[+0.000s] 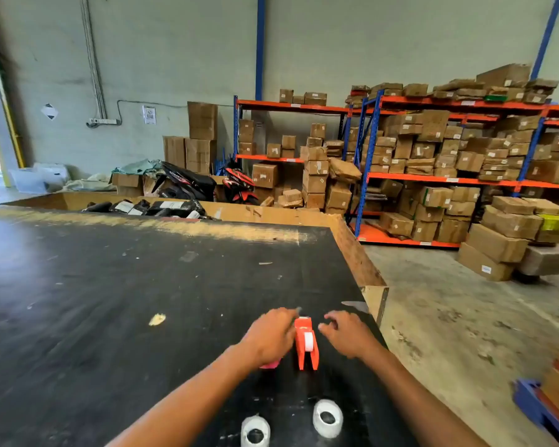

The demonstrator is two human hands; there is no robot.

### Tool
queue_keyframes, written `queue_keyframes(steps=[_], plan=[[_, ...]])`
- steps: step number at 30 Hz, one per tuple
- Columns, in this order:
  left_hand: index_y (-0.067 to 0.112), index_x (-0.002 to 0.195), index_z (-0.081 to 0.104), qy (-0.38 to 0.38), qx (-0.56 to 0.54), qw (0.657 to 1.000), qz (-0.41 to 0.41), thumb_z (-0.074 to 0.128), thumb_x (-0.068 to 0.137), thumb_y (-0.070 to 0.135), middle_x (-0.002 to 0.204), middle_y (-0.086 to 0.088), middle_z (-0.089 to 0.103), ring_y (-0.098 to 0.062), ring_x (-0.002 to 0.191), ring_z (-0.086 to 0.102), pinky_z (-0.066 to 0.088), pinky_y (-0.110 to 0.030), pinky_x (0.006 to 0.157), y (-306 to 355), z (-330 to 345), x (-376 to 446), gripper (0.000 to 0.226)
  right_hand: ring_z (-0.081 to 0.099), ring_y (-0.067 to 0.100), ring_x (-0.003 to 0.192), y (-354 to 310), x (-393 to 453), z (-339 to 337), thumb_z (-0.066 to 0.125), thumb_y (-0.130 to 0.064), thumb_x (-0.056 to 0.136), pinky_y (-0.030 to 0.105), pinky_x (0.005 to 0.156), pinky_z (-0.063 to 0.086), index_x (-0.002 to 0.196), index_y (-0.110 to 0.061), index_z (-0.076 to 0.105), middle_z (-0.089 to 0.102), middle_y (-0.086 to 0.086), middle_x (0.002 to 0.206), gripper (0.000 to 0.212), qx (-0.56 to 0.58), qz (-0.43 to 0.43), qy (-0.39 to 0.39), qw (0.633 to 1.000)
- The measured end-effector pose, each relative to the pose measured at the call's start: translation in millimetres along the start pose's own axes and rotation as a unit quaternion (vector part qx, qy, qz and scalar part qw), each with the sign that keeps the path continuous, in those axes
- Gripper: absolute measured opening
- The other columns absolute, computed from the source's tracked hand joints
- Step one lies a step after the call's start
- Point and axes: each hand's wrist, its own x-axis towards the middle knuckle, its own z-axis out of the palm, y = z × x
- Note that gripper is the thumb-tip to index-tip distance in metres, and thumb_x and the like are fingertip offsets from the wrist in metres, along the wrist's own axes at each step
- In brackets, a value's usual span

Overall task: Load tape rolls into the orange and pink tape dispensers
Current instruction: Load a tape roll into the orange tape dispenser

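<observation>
The orange tape dispenser (pixel 307 345) stands on the black table (pixel 110 301) between both hands, a white roll already in it. The left hand (pixel 270 338) covers the pink dispenser (pixel 270 364), grip hidden; the right hand (pixel 346 333) hovers loosely curled, empty. Best to steady each dispenser before seating a spare tape roll (pixel 327 417).

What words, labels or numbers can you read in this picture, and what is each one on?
None can be read.
Wall notice: printed, too blurred.
Diamond sign: no legible text.
Box labels: too small.
Black scooter seat: red lettering, blurred.
Orange dispenser: no text visible.
</observation>
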Motion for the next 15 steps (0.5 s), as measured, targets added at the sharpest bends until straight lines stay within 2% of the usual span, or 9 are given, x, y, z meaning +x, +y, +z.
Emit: queue_keyframes(steps=[2, 3, 5, 7, 10, 13, 15], plan=[[-0.006, 0.105, 0.06, -0.056, -0.044, 0.997, -0.021, 0.038, 0.092, 0.009, 0.115, -0.026, 0.064, -0.041, 0.109, 0.058, 0.044, -0.042, 0.089, 5.9, 17.3, 1.8, 0.029, 0.065, 0.022, 0.093, 6.7, -4.7, 8.7, 0.06, -0.035, 0.082, 0.035, 0.086, 0.05, 0.109, -0.01, 0.068, 0.07, 0.01, 0.094, 0.038, 0.043, 0.012, -0.032, 0.999], [-0.01, 0.101, 0.06, -0.073, -0.059, 0.995, -0.042, 0.038, 0.092, 0.007, 0.113, -0.029, 0.064, -0.043, 0.108, 0.058, 0.044, -0.044, 0.088, 9.1, 27.1, 1.5, 0.029, 0.062, 0.021, 0.08, 11.6, -6.8, 16.2, 0.062, -0.032, 0.081, 0.034, 0.079, 0.05, 0.097, -0.008, 0.072, 0.068, 0.009, 0.08, 0.032, 0.054, 0.003, -0.045, 0.998], [-0.012, 0.1, 0.061, -0.082, -0.077, 0.991, -0.072, 0.038, 0.092, 0.006, 0.114, -0.03, 0.063, -0.044, 0.108, 0.058, 0.044, -0.044, 0.089, 16.5, 34.0, 2.5, 0.03, 0.054, 0.026, 0.064, 13.8, -10.0, 24.9, 0.062, -0.031, 0.082, 0.036, 0.07, 0.052, 0.078, -0.003, 0.071, 0.065, 0.016, 0.065, 0.03, 0.071, -0.002, -0.055, 0.996], [-0.012, 0.102, 0.061, -0.069, -0.107, 0.987, -0.101, 0.038, 0.093, 0.006, 0.115, -0.03, 0.063, -0.043, 0.108, 0.059, 0.045, -0.044, 0.088, 20.6, 36.8, 4.4, 0.031, 0.053, 0.025, 0.055, 15.2, -11.6, 32.6, 0.06, -0.029, 0.082, 0.041, 0.068, 0.055, 0.069, 0.002, 0.066, 0.068, 0.023, 0.067, 0.034, 0.103, -0.003, -0.041, 0.994], [-0.013, 0.102, 0.06, -0.024, -0.195, 0.967, -0.161, 0.039, 0.095, 0.013, 0.11, -0.03, 0.065, -0.042, 0.104, 0.061, 0.047, -0.042, 0.082, 23.6, 38.4, 6.5, 0.034, 0.063, 0.023, 0.051, 13.7, -15.8, 34.4, 0.057, -0.018, 0.079, 0.046, 0.065, 0.059, 0.064, 0.004, 0.064, 0.07, 0.017, 0.062, 0.028, 0.155, 0.006, -0.013, 0.988], [-0.003, 0.109, 0.062, 0.028, -0.299, 0.932, -0.203, 0.037, 0.097, 0.04, 0.094, -0.02, 0.067, -0.035, 0.094, 0.064, 0.048, -0.039, 0.08, 28.3, 35.4, 8.5, 0.051, 0.054, 0.015, 0.049, 3.1, -24.5, 27.3, 0.056, -0.017, 0.078, 0.045, 0.061, 0.053, 0.065, -0.002, 0.064, 0.066, 0.012, 0.058, 0.022, 0.163, -0.048, 0.035, 0.985], [0.009, 0.119, 0.061, 0.045, -0.363, 0.908, -0.203, 0.032, 0.092, 0.057, 0.102, -0.015, 0.069, -0.027, 0.091, 0.064, 0.05, -0.04, 0.088, 31.5, 32.1, 11.5, 0.061, 0.061, 0.015, 0.057, -5.8, -30.3, 20.2, 0.059, -0.024, 0.08, 0.044, 0.062, 0.054, 0.078, -0.007, 0.068, 0.069, 0.007, 0.067, 0.019, 0.149, -0.108, 0.068, 0.981]])
